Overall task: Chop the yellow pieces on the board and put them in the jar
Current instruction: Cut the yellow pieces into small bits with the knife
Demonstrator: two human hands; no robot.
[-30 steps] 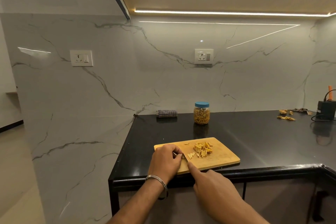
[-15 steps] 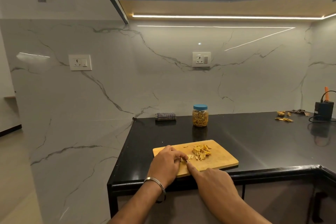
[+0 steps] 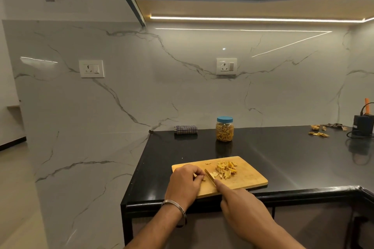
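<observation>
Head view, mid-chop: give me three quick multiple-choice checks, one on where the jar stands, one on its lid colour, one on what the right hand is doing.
1. Where does the jar stand?
A. on the cutting board
B. on the black counter behind the board
C. on the floor

2. What colour is the jar's lid?
A. red
B. white
C. blue

3. What is the right hand doing?
A. gripping a knife
B. lying flat and empty
C. lifting the jar

Answers: 1 B, it stands on the counter beyond the cutting board; 2 C, the lid is blue; 3 A, the knife runs out under its forefinger beside the left hand.
</observation>
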